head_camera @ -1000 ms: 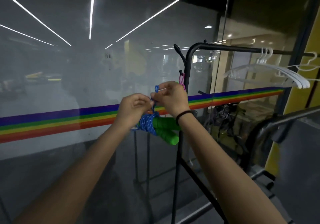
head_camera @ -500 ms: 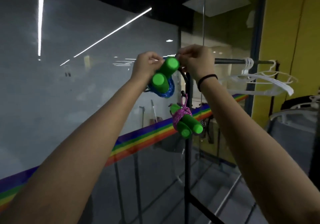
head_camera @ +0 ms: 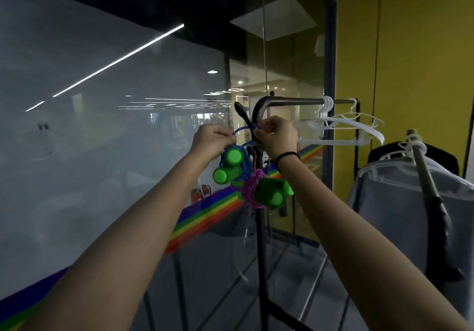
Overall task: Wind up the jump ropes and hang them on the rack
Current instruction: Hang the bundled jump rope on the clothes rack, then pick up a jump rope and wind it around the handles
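Two wound ropes are seen at the rack [head_camera: 261,241]. The blue jump rope [head_camera: 245,163] loop is pinched by left hand [head_camera: 210,142] and right hand [head_camera: 277,137] at the hook [head_camera: 242,111]. The pink jump rope [head_camera: 252,189] is hung just below. Four green handles [head_camera: 232,156] counted.

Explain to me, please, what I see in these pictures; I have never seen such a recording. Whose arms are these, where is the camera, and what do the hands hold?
There is no machine here: a person works with bare hands. The one camera sits on the person's head and looks forward, so both arms reach in from the bottom of the picture. The left hand and the right hand both pinch the loop of a blue jump rope, which is wound round its green handles. They hold the loop at a black hook on the clothes rack. Whether the loop is already over the hook I cannot tell. A pink jump rope, also wound up, hangs from the rack just below. Farther right are white hangers and a covered garment.
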`<state>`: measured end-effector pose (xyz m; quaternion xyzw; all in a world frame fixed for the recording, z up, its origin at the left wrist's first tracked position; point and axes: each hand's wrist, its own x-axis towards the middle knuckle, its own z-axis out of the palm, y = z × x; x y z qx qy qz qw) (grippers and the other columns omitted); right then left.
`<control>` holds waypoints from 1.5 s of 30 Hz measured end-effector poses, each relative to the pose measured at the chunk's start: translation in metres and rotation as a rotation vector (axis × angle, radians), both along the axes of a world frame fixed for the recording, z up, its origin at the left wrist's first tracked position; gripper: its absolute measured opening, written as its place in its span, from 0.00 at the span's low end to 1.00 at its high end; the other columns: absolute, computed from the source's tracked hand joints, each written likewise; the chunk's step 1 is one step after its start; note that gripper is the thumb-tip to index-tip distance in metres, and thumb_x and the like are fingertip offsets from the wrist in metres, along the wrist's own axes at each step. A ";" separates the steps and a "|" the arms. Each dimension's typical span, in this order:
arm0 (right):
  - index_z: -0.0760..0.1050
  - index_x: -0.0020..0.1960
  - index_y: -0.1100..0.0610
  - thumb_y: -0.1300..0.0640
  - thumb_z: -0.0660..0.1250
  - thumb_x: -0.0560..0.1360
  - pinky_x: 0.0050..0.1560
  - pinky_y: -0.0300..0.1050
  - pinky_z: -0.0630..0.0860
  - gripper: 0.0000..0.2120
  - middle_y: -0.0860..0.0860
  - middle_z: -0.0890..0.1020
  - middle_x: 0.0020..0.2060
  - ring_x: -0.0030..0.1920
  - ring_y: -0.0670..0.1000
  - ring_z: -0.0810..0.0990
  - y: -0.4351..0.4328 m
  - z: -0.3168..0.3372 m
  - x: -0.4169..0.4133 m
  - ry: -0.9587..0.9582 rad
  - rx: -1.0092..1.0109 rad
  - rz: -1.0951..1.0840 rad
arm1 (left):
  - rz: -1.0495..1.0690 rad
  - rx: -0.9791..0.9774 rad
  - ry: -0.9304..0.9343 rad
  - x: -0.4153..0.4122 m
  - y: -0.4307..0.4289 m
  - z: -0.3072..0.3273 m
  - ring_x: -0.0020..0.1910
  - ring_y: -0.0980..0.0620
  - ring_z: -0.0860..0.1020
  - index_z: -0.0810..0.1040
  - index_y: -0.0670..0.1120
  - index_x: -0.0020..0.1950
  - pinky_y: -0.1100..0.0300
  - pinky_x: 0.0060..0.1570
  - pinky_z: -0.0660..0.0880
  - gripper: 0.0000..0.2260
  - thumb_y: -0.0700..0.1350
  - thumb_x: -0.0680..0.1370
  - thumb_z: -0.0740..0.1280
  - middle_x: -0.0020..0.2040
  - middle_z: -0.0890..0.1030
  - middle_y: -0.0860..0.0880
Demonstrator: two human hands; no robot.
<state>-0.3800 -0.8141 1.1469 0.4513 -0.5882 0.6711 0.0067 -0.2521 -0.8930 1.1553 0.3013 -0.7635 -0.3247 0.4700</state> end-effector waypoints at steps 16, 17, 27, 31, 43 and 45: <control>0.76 0.36 0.58 0.72 0.61 0.70 0.35 0.35 0.74 0.12 0.53 0.79 0.32 0.33 0.47 0.79 0.102 -0.047 0.040 -0.045 -0.012 0.620 | 0.316 0.188 0.155 0.068 0.173 -0.066 0.30 0.61 0.78 0.80 0.45 0.45 0.67 0.36 0.73 0.03 0.42 0.76 0.66 0.36 0.81 0.51; 0.75 0.37 0.59 0.73 0.59 0.71 0.34 0.34 0.75 0.12 0.53 0.79 0.32 0.31 0.45 0.79 0.117 -0.055 0.044 -0.046 -0.016 0.681 | 0.351 0.196 0.168 0.073 0.193 -0.077 0.29 0.61 0.78 0.79 0.45 0.44 0.69 0.34 0.73 0.03 0.41 0.76 0.66 0.36 0.81 0.50; 0.75 0.39 0.55 0.62 0.64 0.74 0.32 0.35 0.72 0.07 0.49 0.81 0.33 0.29 0.42 0.79 0.278 -0.110 0.109 0.046 0.274 1.168 | 0.727 0.300 0.247 0.124 0.418 -0.142 0.33 0.55 0.80 0.80 0.41 0.45 0.70 0.32 0.75 0.03 0.37 0.75 0.67 0.36 0.82 0.47; 0.78 0.40 0.56 0.61 0.66 0.74 0.32 0.32 0.74 0.05 0.53 0.82 0.36 0.33 0.48 0.81 0.341 -0.118 0.136 0.104 0.295 1.293 | 0.832 0.296 0.256 0.146 0.490 -0.148 0.35 0.52 0.80 0.80 0.42 0.45 0.67 0.38 0.78 0.04 0.37 0.75 0.66 0.37 0.82 0.46; 0.79 0.44 0.61 0.64 0.66 0.72 0.32 0.30 0.73 0.04 0.53 0.82 0.34 0.32 0.47 0.79 0.563 -0.169 0.189 0.070 0.364 1.469 | 0.924 0.335 0.232 0.188 0.730 -0.182 0.27 0.61 0.78 0.79 0.42 0.44 0.71 0.32 0.75 0.05 0.35 0.76 0.65 0.34 0.80 0.47; 0.79 0.44 0.61 0.64 0.66 0.73 0.30 0.29 0.73 0.03 0.53 0.81 0.33 0.30 0.45 0.78 0.607 -0.188 0.189 0.039 0.389 1.469 | 0.919 0.367 0.208 0.194 0.774 -0.200 0.27 0.61 0.78 0.79 0.44 0.43 0.72 0.32 0.75 0.05 0.36 0.76 0.65 0.33 0.81 0.49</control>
